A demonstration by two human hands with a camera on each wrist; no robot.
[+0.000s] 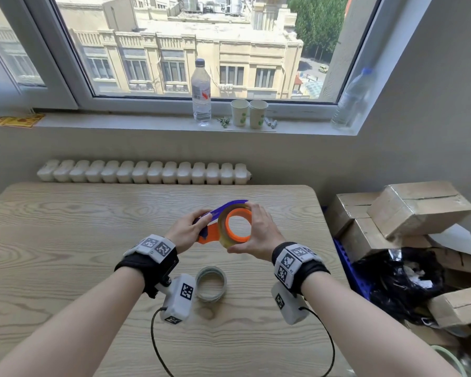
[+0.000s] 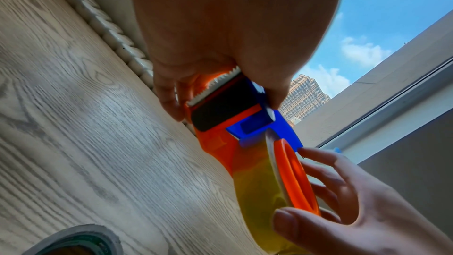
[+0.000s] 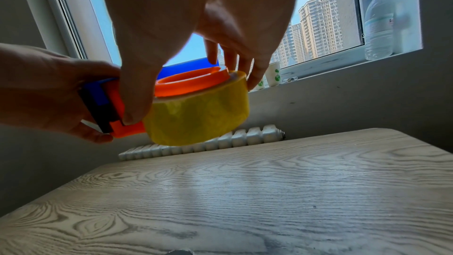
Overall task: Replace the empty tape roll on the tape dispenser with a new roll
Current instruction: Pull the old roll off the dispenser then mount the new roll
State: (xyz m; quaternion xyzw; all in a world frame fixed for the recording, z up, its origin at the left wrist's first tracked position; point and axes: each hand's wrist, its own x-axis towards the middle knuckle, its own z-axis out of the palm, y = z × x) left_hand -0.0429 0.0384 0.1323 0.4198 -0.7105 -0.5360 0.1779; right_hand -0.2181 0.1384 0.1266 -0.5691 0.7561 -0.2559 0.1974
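Note:
An orange and blue tape dispenser point(image 1: 211, 232) is held in the air above the wooden table point(image 1: 65, 240). My left hand point(image 1: 191, 231) grips its cutter end, where the toothed blade point(image 2: 215, 86) shows. A yellowish clear tape roll point(image 3: 198, 113) sits around the dispenser's orange hub point(image 1: 238, 224). My right hand point(image 1: 259, 235) holds this roll, thumb at its near edge and fingers over its far rim. The grey empty roll core point(image 1: 211, 287) lies flat on the table between my wrists, nearer to me.
A white radiator point(image 1: 144, 172) runs behind the table. On the windowsill stand a water bottle point(image 1: 201, 93), two paper cups point(image 1: 249, 113) and a second bottle point(image 1: 351, 102). Cardboard boxes point(image 1: 408, 210) and a black bag point(image 1: 400, 284) are piled to the right of the table.

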